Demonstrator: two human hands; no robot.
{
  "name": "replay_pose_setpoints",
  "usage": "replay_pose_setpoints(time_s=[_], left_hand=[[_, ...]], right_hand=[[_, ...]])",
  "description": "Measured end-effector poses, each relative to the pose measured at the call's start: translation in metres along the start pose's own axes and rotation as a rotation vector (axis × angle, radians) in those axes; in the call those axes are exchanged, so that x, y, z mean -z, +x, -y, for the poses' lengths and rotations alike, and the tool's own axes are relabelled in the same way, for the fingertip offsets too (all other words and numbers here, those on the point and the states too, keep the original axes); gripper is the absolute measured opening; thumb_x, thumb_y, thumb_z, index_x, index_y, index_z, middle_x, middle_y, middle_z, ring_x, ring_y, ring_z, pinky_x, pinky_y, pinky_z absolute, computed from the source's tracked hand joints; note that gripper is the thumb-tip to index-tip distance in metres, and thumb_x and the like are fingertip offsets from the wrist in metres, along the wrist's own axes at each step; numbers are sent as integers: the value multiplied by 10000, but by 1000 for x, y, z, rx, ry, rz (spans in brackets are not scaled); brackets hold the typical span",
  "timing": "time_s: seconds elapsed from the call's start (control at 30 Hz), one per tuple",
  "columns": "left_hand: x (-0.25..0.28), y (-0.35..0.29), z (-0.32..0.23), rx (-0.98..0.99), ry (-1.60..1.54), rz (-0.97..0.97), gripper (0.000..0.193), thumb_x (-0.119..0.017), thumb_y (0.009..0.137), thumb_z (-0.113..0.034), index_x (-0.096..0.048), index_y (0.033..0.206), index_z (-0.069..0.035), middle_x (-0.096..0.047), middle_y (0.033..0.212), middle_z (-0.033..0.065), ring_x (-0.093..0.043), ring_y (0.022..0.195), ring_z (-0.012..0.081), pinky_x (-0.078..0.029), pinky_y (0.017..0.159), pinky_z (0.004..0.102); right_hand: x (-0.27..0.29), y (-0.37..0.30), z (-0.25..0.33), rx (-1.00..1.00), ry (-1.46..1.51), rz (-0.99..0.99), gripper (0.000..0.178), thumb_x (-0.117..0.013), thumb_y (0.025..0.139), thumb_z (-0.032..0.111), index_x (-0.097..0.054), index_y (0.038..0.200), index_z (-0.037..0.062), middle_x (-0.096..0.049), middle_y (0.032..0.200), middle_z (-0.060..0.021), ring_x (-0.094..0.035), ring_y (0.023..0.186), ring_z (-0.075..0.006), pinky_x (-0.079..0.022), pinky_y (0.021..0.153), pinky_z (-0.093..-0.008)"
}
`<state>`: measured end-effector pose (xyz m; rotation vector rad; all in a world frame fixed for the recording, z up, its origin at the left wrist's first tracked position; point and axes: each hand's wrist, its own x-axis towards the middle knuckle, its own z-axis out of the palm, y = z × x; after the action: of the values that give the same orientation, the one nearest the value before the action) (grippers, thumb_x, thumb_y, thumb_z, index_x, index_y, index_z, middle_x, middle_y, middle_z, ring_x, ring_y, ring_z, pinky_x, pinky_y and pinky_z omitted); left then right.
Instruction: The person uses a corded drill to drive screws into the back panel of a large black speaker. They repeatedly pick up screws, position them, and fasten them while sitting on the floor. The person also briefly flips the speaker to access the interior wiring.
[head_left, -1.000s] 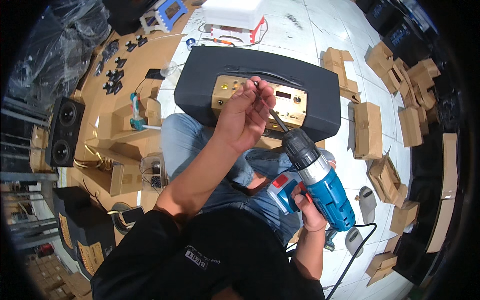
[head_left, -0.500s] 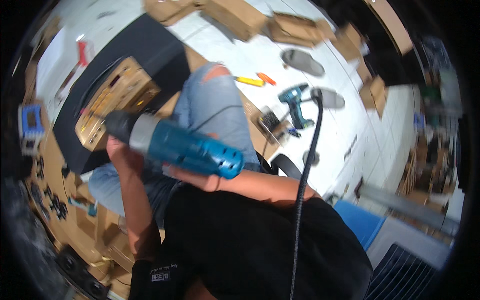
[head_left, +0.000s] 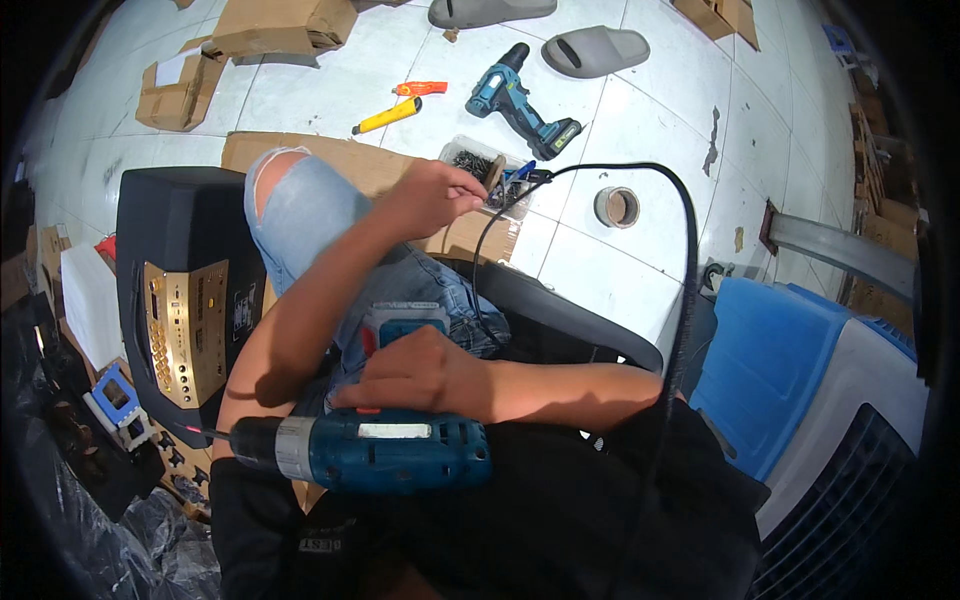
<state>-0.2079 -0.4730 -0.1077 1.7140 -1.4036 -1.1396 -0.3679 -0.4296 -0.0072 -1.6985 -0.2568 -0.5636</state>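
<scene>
My right hand [head_left: 425,370] is wrapped around the grip of a blue-green power drill [head_left: 400,452]. The drill lies sideways close to my body, and its long bit [head_left: 205,431] points left. Across my knee reaches my left hand [head_left: 430,200], thumb and fingers pinched together at the near edge of a clear plastic tray [head_left: 517,208]. Dark screws [head_left: 470,160] fill part of that tray; whether the fingers hold one is too small to tell. To the left of my leg stands a black speaker box [head_left: 185,215] with a gold control panel [head_left: 187,335].
A second cordless drill [head_left: 520,105], a yellow cutter knife [head_left: 387,116], an orange tool [head_left: 420,88], a tape roll [head_left: 617,207] and grey slippers [head_left: 595,52] lie on the tiles. A black cable [head_left: 690,220] loops on the right, near a blue-and-grey appliance [head_left: 770,370]. Cardboard boxes [head_left: 285,25] stand beyond.
The drill has drawn back from the gold panel toward my body. My left hand has left the panel and moved right to the screw tray. The view has turned rightward.
</scene>
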Motion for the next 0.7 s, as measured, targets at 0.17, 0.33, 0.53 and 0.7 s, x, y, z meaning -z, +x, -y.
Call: replay_pose_setpoints(time_s=[0.17,0.33,0.53,0.7], left_hand=[[-36,42,16,73,222,56,202,-657,877,-77,-721,1067,-56,-722,802,104,-628,640,157,-505,644,280],[-37,43,52,255,197,-117,238,-661,827,-136,-700,1046,-50,-710,933,167,-690,859,306,-544,800,388],[-46,76,72,258,529,37,399,-682,810,-87,-634,1205,-58,-644,1127,188,-624,1067,321,-491,960,416],[-70,93,87,308,606,147,559,-697,770,-70,-549,1308,-103,-521,1255,194,-531,1174,383,-451,1021,450]], right_hand=[[33,1,-5,-15,193,21,296,-629,863,203,-649,1116,50,-619,771,-82,-646,666,-241,-500,589,-351],[65,8,-17,16,260,107,270,-650,846,210,-667,1062,49,-650,800,-88,-658,679,-247,-502,594,-338],[100,8,-27,-200,449,158,241,-675,789,177,-698,999,62,-712,886,-131,-698,840,-292,-529,761,-358],[111,7,-35,-136,338,40,277,-684,819,201,-695,1046,43,-683,807,-113,-687,724,-268,-525,656,-330]])
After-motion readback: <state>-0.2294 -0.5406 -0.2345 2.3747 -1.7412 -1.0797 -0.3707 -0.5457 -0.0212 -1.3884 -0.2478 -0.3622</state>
